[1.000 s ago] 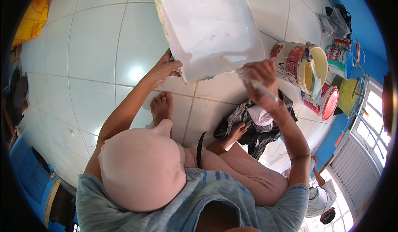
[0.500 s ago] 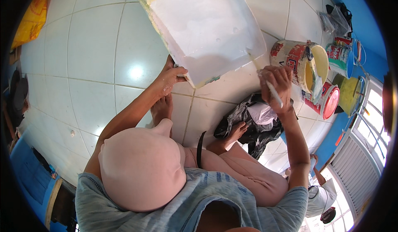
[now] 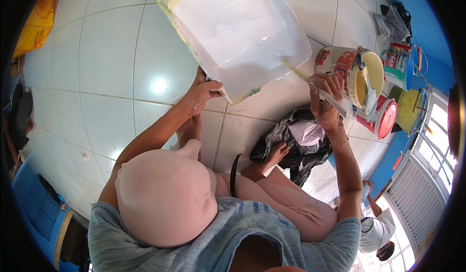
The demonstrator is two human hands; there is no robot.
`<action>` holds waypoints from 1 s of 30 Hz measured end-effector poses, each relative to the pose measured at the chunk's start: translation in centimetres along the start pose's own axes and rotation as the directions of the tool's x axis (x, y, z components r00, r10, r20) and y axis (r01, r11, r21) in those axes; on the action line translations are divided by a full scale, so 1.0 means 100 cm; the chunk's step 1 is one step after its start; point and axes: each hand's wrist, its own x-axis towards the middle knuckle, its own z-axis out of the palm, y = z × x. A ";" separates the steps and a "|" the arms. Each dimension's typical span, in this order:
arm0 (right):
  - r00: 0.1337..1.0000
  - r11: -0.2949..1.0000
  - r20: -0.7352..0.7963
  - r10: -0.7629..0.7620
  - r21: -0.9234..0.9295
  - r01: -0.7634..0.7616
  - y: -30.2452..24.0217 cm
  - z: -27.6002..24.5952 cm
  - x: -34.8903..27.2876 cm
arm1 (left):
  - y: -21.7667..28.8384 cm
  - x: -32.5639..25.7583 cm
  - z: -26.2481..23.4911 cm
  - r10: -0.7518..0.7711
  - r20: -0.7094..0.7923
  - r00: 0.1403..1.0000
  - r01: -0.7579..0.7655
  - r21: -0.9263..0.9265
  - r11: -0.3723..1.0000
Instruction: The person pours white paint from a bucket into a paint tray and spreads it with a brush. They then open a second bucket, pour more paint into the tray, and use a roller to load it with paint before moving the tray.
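Note:
My left hand [image 3: 206,93] is closed on the near-left corner of a white panel [image 3: 238,34], thumb on top, fingers partly hidden beneath it. The panel looks like a shallow tray with a raised, yellow-stained left edge and a green smear at its near edge. Its white face looks wet, with a broken line of bright marks across it. A slim paintbrush [image 3: 294,69] with a yellowish front part and pale handle is gripped in my right hand [image 3: 326,97]. The brush tip is over the panel's near-right part; whether it touches cannot be told.
Right of the panel stands a paint-smeared bucket [image 3: 335,68], with a red tub [image 3: 383,119] and other paint cans beyond. A black plastic bag [image 3: 272,138] lies on the tiled floor [image 3: 107,53] by my foot. Another person [image 3: 376,233] is at the lower right.
The brush tip has shifted slightly left over the panel, and my right hand has turned and moved a little down. The panel has tilted slightly, and a broken bright line now shows on it.

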 end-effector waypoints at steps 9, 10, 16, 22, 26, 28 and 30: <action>0.979 0.973 0.089 -0.186 0.153 0.171 -0.033 0.018 -0.012 | -0.001 0.002 -0.004 0.024 0.030 0.999 -0.025 0.010 1.000; 0.972 0.961 0.102 -0.211 0.201 0.188 -0.039 0.018 -0.013 | 0.000 0.002 -0.004 0.036 0.038 0.999 -0.036 0.009 0.999; 0.994 0.984 0.054 -0.099 0.152 0.090 -0.016 0.005 -0.009 | 0.006 0.000 -0.003 0.029 0.033 0.999 -0.030 0.031 0.999; 0.998 0.995 -0.021 -0.056 -0.087 0.054 0.011 0.004 0.002 | 0.007 0.001 -0.003 0.022 0.036 0.999 -0.024 0.044 0.999; 0.998 0.990 0.012 -0.057 -0.129 0.058 0.001 0.001 0.004 | 0.008 -0.001 -0.002 0.027 0.031 0.999 -0.029 0.059 0.998; 0.998 0.997 0.033 -0.051 -0.060 0.053 -0.011 0.000 0.004 | 0.009 -0.001 -0.004 0.028 0.043 0.999 -0.031 0.057 0.998; 0.997 0.998 0.057 -0.047 0.053 0.044 -0.024 0.001 0.004 | 0.010 -0.002 -0.002 0.035 0.029 0.999 -0.037 0.060 0.998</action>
